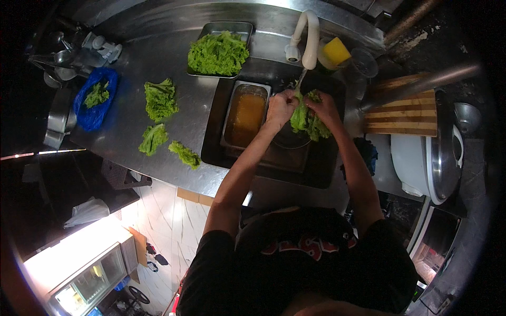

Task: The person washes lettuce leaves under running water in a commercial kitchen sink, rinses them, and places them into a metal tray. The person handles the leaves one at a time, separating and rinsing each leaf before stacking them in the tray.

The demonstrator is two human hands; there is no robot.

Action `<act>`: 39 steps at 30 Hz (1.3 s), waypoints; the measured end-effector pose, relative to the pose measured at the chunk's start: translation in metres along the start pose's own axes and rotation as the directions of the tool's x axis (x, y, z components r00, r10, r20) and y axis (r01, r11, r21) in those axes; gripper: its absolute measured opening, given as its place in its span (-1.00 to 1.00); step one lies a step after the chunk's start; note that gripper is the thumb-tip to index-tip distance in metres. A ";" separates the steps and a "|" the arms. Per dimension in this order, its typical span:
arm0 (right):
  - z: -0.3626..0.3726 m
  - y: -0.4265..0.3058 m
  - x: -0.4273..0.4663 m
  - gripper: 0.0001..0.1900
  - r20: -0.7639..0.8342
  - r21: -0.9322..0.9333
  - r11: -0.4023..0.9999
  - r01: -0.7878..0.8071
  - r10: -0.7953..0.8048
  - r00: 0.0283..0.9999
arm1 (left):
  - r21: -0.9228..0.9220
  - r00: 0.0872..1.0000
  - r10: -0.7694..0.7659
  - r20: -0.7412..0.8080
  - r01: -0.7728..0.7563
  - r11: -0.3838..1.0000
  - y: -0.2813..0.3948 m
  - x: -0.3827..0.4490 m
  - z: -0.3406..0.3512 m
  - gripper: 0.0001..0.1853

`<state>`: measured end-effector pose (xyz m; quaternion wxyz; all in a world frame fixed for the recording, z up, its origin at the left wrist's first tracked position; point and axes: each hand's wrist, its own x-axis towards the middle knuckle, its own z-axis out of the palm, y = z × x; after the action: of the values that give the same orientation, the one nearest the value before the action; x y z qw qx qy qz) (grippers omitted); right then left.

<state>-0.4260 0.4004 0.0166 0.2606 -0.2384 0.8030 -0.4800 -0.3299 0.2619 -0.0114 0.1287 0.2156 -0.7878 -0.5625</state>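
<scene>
Both my hands are over the dark sink (272, 170), under the white faucet (310, 39), whose thin stream of water falls near them. My left hand (281, 106) pinches the upper end of a green lettuce leaf (299, 116). My right hand (322, 107) grips more leafy lettuce (316, 127) just beside it. A round vessel shows partly beneath the leaves. Left of my hands, a rectangular metal pan (249, 114) with brownish liquid sits in the sink. Beyond it, a metal tray (247, 29) is heaped with lettuce (219, 53). Separate lettuce leaves (161, 99) lie on the steel counter (185, 106).
At the left, a blue plastic bag (97, 114) holds lettuce scraps. A yellow sponge (336, 51) rests in a container right of the faucet. A striped wooden board (403, 114) and a white lidded pot (411, 166) stand at the right, with a metal pipe (419, 87) crossing above the board.
</scene>
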 end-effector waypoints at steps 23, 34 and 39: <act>0.027 -0.034 -0.018 -0.59 -0.202 0.179 0.978 0.107 -0.070 0.977 | 0.029 0.859 0.282 -0.428 -0.299 0.954 0.010 -0.020 0.001 -0.86; 0.035 -0.028 0.015 -0.56 -0.003 0.434 0.896 0.094 -0.103 0.995 | 0.656 0.901 0.095 -0.422 0.231 0.719 -0.061 -0.073 -0.145 -0.71; 0.043 -0.026 0.020 -0.63 -0.010 0.485 0.866 0.120 -0.131 0.991 | 0.692 0.649 0.253 -0.717 0.704 0.158 -0.151 -0.115 -0.293 -0.79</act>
<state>-0.4094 0.3487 0.0184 0.2894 -0.2228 0.6371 -0.6788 -0.0699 0.0328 -0.0508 0.1547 0.5724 -0.7841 0.1834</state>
